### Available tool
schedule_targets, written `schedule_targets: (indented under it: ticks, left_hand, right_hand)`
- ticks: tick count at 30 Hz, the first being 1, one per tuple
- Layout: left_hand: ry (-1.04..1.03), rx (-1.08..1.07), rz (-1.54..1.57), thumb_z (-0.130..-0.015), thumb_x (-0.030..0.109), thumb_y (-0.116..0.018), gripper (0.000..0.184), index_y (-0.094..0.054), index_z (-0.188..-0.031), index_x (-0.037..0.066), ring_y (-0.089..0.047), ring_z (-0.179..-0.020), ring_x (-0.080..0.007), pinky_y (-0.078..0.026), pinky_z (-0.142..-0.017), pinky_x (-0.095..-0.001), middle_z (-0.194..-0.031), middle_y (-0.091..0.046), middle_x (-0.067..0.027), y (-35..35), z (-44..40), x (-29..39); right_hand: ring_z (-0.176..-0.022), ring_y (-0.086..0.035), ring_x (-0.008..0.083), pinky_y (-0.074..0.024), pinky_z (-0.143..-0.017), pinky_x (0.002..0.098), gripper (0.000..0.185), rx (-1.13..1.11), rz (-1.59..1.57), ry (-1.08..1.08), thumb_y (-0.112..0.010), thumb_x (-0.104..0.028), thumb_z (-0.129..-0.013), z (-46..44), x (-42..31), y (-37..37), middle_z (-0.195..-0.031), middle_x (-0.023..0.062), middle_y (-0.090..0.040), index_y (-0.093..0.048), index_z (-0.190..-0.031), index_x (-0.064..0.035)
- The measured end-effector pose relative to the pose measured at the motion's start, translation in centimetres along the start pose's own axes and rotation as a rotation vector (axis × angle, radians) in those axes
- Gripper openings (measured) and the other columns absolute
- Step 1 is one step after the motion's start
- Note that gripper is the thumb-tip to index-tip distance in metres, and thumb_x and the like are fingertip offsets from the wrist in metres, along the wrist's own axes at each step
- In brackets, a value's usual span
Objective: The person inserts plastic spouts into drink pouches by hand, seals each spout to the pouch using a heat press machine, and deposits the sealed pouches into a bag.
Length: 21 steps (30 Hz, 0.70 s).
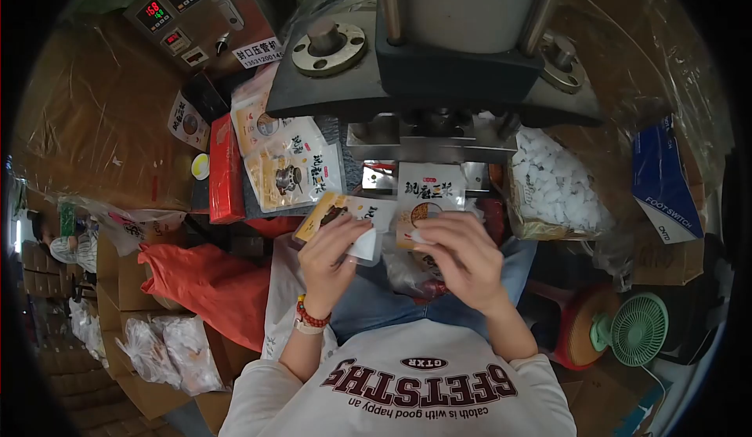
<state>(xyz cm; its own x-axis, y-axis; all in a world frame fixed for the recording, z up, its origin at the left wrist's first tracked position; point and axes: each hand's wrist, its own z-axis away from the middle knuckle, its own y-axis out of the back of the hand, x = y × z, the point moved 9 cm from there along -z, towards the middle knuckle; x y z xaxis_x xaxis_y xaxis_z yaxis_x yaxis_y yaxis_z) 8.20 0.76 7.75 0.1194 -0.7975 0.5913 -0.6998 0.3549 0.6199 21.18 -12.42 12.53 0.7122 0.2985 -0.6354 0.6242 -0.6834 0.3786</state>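
My left hand (329, 257) is closed on a printed pouch (374, 211) with a yellow strip, tilted just left of centre. My right hand (462, 257) pinches the lower part of a second printed pouch (431, 190), whose top edge lies by the metal jaws (439, 143) of a press. Dark characters and a small picture show on this pouch. The two pouches are side by side, close together. My fingers hide part of each. Whether the right pouch's edge is between the jaws I cannot tell.
Several printed pouches (294, 172) lie on the left by a red box (225, 169). A control box (204, 18) with lit digits stands behind. On the right are a container of white scraps (552, 178), a blue footswitch box (666, 182) and a small green fan (640, 329).
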Motion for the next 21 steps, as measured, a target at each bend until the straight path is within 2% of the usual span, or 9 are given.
schedule_targets:
  ticks: [5, 8, 10, 12, 13, 14, 18, 20, 21]
  left_hand:
    - [-0.187, -0.073, 0.135, -0.063, -0.005, -0.059, 0.043, -0.070, -0.104, 0.006, -0.068, -0.094, -0.0278, -0.055, -0.078, -0.0326, -0.101, -0.070, -0.0098, 0.5, -0.7, 5.3]
    - [-0.170, -0.181, 0.290, -0.071, -0.003, -0.063, 0.034, -0.070, -0.103, 0.004, -0.070, -0.081, -0.0207, -0.055, -0.068, -0.0275, -0.095, -0.071, -0.0092, -1.0, -0.5, 6.2]
    - [0.407, -0.311, 0.628, -0.085, 0.006, -0.066, 0.015, -0.071, -0.098, -0.001, -0.068, -0.076, -0.0115, -0.054, -0.064, -0.0245, -0.086, -0.071, -0.0081, -6.1, 0.5, 1.4]
    - [0.516, -0.428, 0.532, -0.090, 0.013, -0.065, 0.017, -0.070, -0.096, -0.002, -0.065, -0.073, -0.0073, -0.053, -0.061, -0.0235, -0.084, -0.071, -0.0046, -10.0, 1.3, -1.8]
    - [0.684, -0.333, 0.810, -0.089, 0.013, -0.066, 0.017, -0.070, -0.095, -0.003, -0.064, -0.071, -0.0081, -0.052, -0.061, -0.0232, -0.084, -0.071, -0.0050, -11.7, 1.4, -2.8]
    - [0.848, -0.230, 1.088, -0.089, 0.012, -0.066, 0.017, -0.070, -0.094, -0.003, -0.064, -0.070, -0.0088, -0.052, -0.061, -0.0228, -0.085, -0.070, -0.0053, -12.6, 1.1, -3.2]
    - [0.857, -0.154, 1.221, -0.090, 0.014, -0.065, 0.022, -0.066, -0.098, -0.006, -0.066, -0.076, -0.0119, -0.054, -0.068, -0.0259, -0.092, -0.070, -0.0091, -13.2, -2.8, -4.2]
    - [0.900, -0.247, 1.211, -0.089, 0.015, -0.066, 0.022, -0.066, -0.098, -0.005, -0.066, -0.082, -0.0131, -0.053, -0.073, -0.0273, -0.096, -0.069, -0.0097, -14.5, -2.7, -5.8]
    - [0.915, -0.241, 1.215, -0.089, 0.017, -0.067, 0.023, -0.066, -0.098, -0.005, -0.066, -0.082, -0.0130, -0.053, -0.073, -0.0274, -0.096, -0.069, -0.0096, -14.8, -2.7, -6.1]
  right_hand:
    - [-0.089, -0.062, 0.0292, -0.0508, -0.077, 0.0352, 0.030, -0.123, -0.093, 0.162, -0.072, 0.003, -0.072, 0.5, -2.0, -0.1, -0.100, 0.0114, -0.066, -0.064, -0.101, 0.0019]
    - [-0.094, -0.061, 0.0295, -0.0492, -0.081, 0.0357, 0.036, -0.116, -0.268, 0.131, -0.072, -0.002, -0.074, 0.6, -2.0, 1.1, -0.105, 0.0108, -0.066, -0.063, -0.109, 0.0003]
    - [-0.095, -0.062, 0.0260, -0.0493, -0.081, 0.0325, 0.045, -0.072, -0.015, -0.172, -0.077, -0.005, -0.071, 0.5, 1.4, 1.5, -0.108, 0.0125, -0.066, -0.061, -0.114, -0.0008]
    - [-0.101, -0.059, 0.0220, -0.0458, -0.088, 0.0319, 0.047, 0.027, 0.047, -0.365, -0.073, -0.006, -0.077, 1.4, 3.8, 3.3, -0.116, 0.0116, -0.062, -0.057, -0.121, -0.0009]
    - [-0.101, -0.058, 0.0201, -0.0446, -0.090, 0.0317, 0.044, 0.082, 0.036, -0.472, -0.071, -0.004, -0.078, 1.9, 4.8, 4.8, -0.116, 0.0111, -0.061, -0.057, -0.120, -0.0004]
    - [-0.098, -0.057, 0.0166, -0.0440, -0.089, 0.0302, 0.039, 0.168, 0.125, -0.431, -0.067, -0.003, -0.081, 1.8, 4.9, 6.7, -0.114, 0.0101, -0.062, -0.057, -0.118, 0.0003]
    - [-0.092, -0.060, 0.0241, -0.0444, -0.086, 0.0339, 0.032, 0.226, 0.479, -0.423, -0.064, -0.009, -0.085, 1.3, 7.3, 11.0, -0.110, 0.0117, -0.062, -0.059, -0.116, -0.0009]
    - [-0.087, -0.060, 0.0309, -0.0467, -0.082, 0.0363, 0.030, 0.122, 0.843, -0.383, -0.062, -0.006, -0.085, 1.8, 10.5, 10.1, -0.104, 0.0143, -0.062, -0.060, -0.114, -0.0009]
    - [-0.087, -0.060, 0.0309, -0.0467, -0.082, 0.0363, 0.030, 0.116, 0.836, -0.384, -0.062, -0.006, -0.085, 2.4, 11.5, 9.7, -0.104, 0.0143, -0.062, -0.060, -0.114, -0.0009]
